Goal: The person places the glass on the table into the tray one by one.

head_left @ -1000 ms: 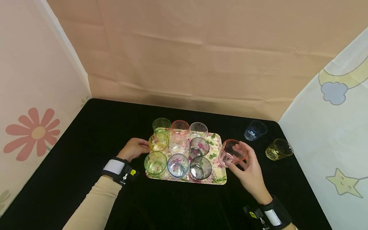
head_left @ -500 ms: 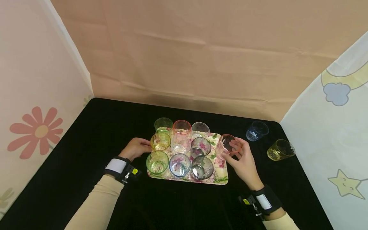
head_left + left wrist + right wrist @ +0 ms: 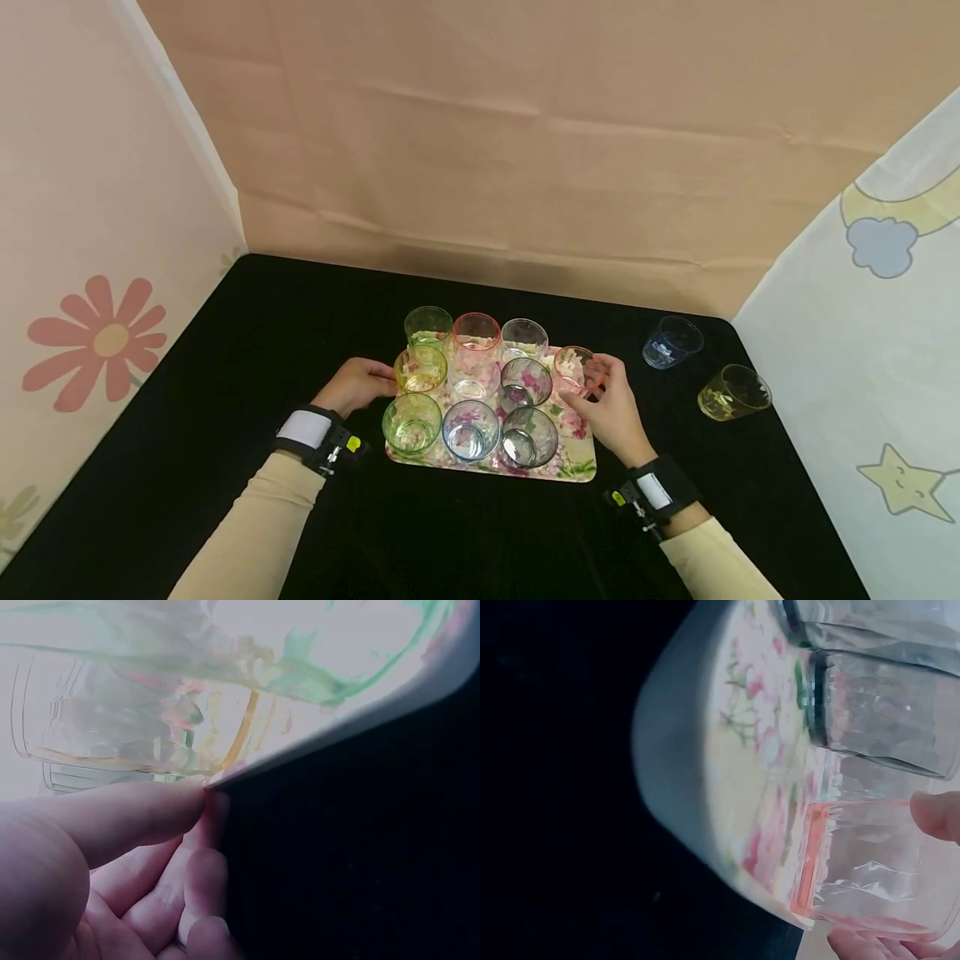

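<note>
My left hand pinches the left edge of a floral tray between thumb and fingers, beside a yellow glass. In the left wrist view the thumb lies right at the tray's rim. With my right hand I hold a pink glass upright at the tray's right part, thumb on one side and fingers on the other. The right wrist view puts the glass's base close over the floral surface, near a dark grey glass. Rows of tinted glasses fill the tray's left and middle.
A blue glass and a yellow-tinted glass lean on the black table right of the tray. A brown paper wall stands behind, with printed panels at both sides.
My right hand has carried the pink glass left and slightly away from me, from the tray's right edge to over its back right part. The left hand keeps its place on the rim.
</note>
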Demonstrator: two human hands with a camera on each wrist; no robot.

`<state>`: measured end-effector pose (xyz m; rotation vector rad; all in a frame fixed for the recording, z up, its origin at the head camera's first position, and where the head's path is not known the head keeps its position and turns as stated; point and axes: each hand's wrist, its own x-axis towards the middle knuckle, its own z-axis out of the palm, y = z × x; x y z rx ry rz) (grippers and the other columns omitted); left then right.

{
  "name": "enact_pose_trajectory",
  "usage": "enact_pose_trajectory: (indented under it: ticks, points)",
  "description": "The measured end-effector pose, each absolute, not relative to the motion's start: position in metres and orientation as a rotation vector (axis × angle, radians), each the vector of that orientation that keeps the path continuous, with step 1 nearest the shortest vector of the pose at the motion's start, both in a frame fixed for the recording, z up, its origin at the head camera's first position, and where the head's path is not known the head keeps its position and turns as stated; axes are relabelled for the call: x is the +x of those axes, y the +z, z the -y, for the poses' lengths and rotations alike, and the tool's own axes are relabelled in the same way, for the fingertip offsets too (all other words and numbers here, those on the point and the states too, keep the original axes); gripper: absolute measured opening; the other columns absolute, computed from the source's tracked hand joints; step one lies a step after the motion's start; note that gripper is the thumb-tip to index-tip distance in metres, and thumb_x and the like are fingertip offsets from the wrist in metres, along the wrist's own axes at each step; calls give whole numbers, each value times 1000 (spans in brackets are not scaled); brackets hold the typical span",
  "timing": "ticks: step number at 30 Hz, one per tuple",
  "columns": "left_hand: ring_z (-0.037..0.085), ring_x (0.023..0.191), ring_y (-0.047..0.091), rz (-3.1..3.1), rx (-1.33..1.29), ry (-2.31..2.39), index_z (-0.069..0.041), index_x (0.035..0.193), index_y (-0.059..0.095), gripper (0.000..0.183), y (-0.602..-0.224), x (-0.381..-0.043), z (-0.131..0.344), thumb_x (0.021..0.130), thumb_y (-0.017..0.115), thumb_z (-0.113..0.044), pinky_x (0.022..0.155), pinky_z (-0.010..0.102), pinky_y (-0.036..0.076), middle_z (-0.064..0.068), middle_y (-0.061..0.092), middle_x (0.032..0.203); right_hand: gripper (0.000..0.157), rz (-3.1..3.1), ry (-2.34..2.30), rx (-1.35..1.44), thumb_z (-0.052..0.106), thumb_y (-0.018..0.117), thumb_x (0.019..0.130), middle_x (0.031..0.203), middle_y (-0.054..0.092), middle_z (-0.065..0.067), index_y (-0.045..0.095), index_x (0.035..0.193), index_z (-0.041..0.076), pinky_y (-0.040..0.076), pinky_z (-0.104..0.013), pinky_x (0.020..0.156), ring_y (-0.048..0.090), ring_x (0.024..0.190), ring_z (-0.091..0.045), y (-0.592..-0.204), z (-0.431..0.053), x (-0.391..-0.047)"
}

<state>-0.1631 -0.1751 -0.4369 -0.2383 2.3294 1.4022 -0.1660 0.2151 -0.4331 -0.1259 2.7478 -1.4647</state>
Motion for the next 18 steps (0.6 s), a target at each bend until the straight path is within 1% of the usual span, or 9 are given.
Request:
enact_pose_trajectory:
  ticks: [9,18]
  points:
    - [29,108,61,-2319,-265,1383,2,121,68,32,-436,-165,173,94,72,-15,82,42,49,15,70,114,77,-2770,-1421,-75,13,77,92,147,38,-27,24,145,-3,37,-54,111,43,135,-41,-437,-214,-174]
    - [32,112,61,-2309,-264,1395,2,123,67,34,-439,-164,175,95,70,-16,89,47,49,15,70,116,79,-2753,-1445,-101,15,77,92,146,37,-27,22,146,-2,35,-57,113,42,133,-41,-440,-210,-181]
